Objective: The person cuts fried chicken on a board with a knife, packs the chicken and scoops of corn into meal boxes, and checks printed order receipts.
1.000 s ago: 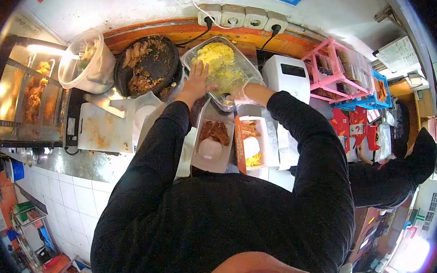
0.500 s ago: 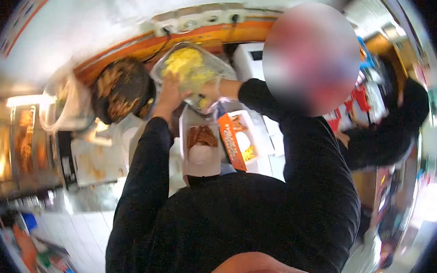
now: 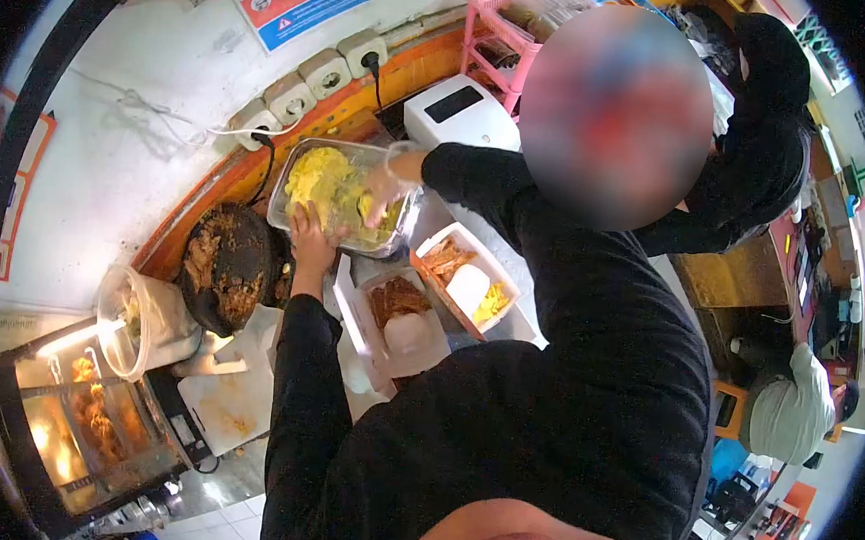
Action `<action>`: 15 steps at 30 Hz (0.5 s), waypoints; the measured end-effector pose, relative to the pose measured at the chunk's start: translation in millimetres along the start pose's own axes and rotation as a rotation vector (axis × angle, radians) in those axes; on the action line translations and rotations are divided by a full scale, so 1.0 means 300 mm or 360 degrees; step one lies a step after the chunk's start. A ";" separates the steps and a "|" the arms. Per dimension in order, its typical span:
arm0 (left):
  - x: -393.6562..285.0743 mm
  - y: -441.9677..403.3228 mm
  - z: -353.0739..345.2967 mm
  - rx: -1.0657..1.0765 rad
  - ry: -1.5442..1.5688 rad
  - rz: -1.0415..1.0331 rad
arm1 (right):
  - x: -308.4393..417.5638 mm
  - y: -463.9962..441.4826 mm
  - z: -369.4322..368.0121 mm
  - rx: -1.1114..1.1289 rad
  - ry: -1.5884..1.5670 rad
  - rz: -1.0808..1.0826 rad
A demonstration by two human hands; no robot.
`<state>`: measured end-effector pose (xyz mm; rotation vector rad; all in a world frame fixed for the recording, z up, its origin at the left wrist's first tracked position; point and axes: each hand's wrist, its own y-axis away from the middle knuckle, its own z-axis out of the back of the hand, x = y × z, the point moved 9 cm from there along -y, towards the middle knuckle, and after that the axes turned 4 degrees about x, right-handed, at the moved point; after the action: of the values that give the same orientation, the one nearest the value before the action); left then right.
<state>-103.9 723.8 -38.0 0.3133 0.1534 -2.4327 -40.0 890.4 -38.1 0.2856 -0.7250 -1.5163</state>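
Observation:
A clear plastic container [image 3: 359,151] holds soft yellow food [image 3: 317,176], heaped mostly at its left side. My left hand [image 3: 312,241] grips the near rim, fingers hooked over the edge by the food. Inside the container's right part, my right hand [image 3: 388,190] reaches down in a clear plastic glove, its fingers apart and slightly blurred; no food shows clearly in them. Closer to me stand two open food boxes: an orange and white box [image 3: 505,267] with meat, white rice and yellow pieces, and a paler box [image 3: 380,354] with brown meat and rice.
A dark stone mortar [image 3: 267,247] with brown residue stands left of the container. Beyond it are a clear tub [image 3: 164,331], a cutting board [image 3: 231,411] and a lit display case [image 3: 87,417]. A white device [image 3: 462,113] stands at the back; a co-worker in black [image 3: 757,141] is at right.
The camera view has turned, and the scene is sharper. My right hand sits higher in the container, less deep in the yellow food. My left hand stays at the near rim.

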 end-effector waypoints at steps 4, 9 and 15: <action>0.020 -0.021 -0.036 -0.0023 0.0072 -0.0050 | -0.018 0.067 0.109 -0.0193 -0.0646 0.0025; 0.076 -0.048 0.054 0.0008 0.0595 0.0203 | 0.190 0.418 0.164 -0.0333 -0.1812 0.0198; -0.046 0.086 0.573 -0.0514 0.1033 -0.0192 | 0.471 0.672 -0.007 -0.0104 -0.2715 0.0209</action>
<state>-108.8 679.5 130.6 0.9530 0.8557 -2.2848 108.1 768.3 116.0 -1.2603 -1.9044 -1.3871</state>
